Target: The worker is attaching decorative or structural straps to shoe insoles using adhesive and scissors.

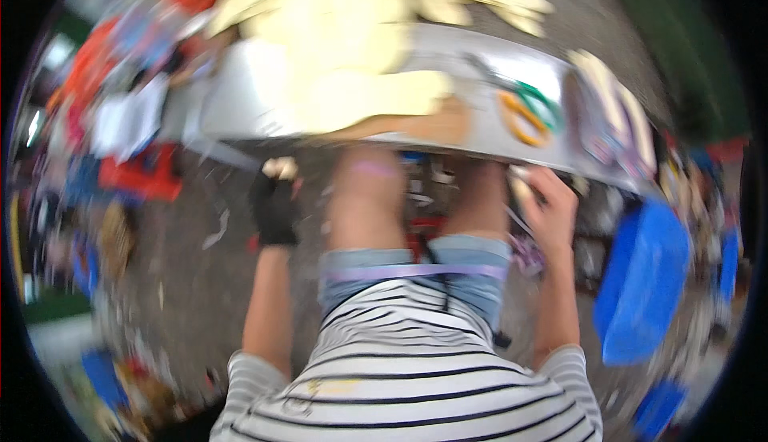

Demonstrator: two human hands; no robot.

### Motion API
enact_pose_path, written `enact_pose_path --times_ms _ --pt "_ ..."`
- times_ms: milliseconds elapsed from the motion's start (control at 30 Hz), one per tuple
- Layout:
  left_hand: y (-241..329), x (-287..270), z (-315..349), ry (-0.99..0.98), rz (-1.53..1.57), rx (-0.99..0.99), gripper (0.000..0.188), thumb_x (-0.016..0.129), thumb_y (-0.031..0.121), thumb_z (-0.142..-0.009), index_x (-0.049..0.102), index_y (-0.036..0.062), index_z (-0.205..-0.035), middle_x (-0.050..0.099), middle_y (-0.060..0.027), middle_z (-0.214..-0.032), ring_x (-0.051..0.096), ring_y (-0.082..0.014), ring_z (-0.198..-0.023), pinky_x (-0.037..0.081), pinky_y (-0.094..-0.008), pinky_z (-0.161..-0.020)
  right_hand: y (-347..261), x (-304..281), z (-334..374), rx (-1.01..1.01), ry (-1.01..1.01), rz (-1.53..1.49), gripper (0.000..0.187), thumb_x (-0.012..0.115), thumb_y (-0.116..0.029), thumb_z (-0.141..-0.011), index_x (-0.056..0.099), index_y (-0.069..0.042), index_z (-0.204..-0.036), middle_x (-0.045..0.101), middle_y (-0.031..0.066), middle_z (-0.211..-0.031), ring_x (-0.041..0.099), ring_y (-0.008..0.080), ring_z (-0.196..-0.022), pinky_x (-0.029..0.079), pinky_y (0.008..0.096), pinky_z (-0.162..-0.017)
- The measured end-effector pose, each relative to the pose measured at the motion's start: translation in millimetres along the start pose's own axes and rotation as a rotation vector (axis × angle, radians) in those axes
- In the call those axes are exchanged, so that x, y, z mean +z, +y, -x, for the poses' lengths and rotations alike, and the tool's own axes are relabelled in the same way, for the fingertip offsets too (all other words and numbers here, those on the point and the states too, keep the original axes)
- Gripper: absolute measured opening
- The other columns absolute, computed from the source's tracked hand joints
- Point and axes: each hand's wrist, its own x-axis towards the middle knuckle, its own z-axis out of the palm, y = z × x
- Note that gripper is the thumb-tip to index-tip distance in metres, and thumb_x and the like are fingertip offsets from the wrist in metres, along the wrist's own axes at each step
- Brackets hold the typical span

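**Left hand (274,206) and right hand (552,212) below the near edge of the table (244,94), yellow pieces (392,94) beyond them**

The left hand wears a dark glove (273,216), from which pale fingertips (280,168) show, bunched together. I cannot tell whether it holds anything, because of the blur. The right hand is bare, its fingers bent in toward the thumb; something pale shows at the tips, too smeared to name, and whether it is gripped I cannot tell either. The two hands are well apart, with the person's legs (366,202) between them.

Beyond the left hand and to its right, the yellow pieces lie spread over the shiny table, more of them heaped farther out. A brown piece (440,126) shows under the nearest yellow one, ahead of and between the hands. The scissors (526,122) lie just beyond the right hand, on the table, with orange and green handles; blur hides whether they are one pair or two. Long pale strips (612,94) lie beyond the right hand and to its right.

Right of the right hand and slightly nearer the body is a blue bin (644,282). Left of the left hand is a red object (142,174), with a white one (128,122) just beyond it.
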Motion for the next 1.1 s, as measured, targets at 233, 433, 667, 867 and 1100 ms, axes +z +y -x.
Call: enact_pose_path --times_ms 233,433,667,867,1100 --pt "-13 -113 -88 0.484 -0.005 0.007 0.034 0.064 0.021 -0.081 0.051 0.0102 -0.111 0.056 -0.0038 -0.108 0.054 -0.0134 -0.090 0.047 -0.0298 -0.070 -2 105 16 0.139 -0.469 -0.339 0.018 0.064 -0.009 -0.076 0.063 0.002 -0.090 0.064 0.0126 -0.081 0.061 0.0192 -0.074 0.047 0.0285 -0.068" --pt "-8 -128 -129 0.459 0.182 -0.064 0.036 0.061 0.021 -0.081 0.050 0.0145 -0.114 0.055 -0.0017 -0.108 0.045 -0.0164 -0.103 0.033 -0.0342 -0.087 -26 213 -9 0.205 -0.325 -0.233 0.032 0.070 -0.022 -0.073 0.060 0.000 -0.094 0.060 0.0164 -0.077 0.057 0.0296 -0.066 0.045 0.0375 -0.063" --pt "-5 -158 -185 0.763 -0.389 0.614 0.038 0.069 0.011 -0.070 0.058 0.0023 -0.105 0.061 -0.0101 -0.103 0.054 -0.0219 -0.103 0.040 -0.0351 -0.090 51 184 18 0.142 -0.339 0.167 0.042 0.070 -0.015 -0.068 0.054 -0.003 -0.105 0.064 0.0169 -0.088 0.061 0.0355 -0.087 0.047 0.0437 -0.074" --pt "74 -97 -211 0.449 -1.286 0.484 0.038 0.070 0.032 -0.064 0.061 0.0079 -0.092 0.062 -0.0129 -0.087 0.057 -0.0318 -0.083 0.046 -0.0410 -0.073 14 164 22 0.152 -0.620 -0.090 0.035 0.068 -0.011 -0.070 0.059 -0.002 -0.103 0.064 0.0152 -0.080 0.062 0.0310 -0.073 0.048 0.0372 -0.068" --pt "61 -90 -173 0.347 -1.007 0.678 0.029 0.071 0.026 -0.068 0.063 0.0120 -0.092 0.059 -0.0102 -0.083 0.058 -0.0294 -0.078 0.046 -0.0397 -0.070 -69 135 -26 0.329 -0.715 -0.629 0.022 0.062 -0.002 -0.077 0.058 0.002 -0.098 0.060 0.0005 -0.078 0.052 0.0050 -0.068 0.044 0.0211 -0.061"
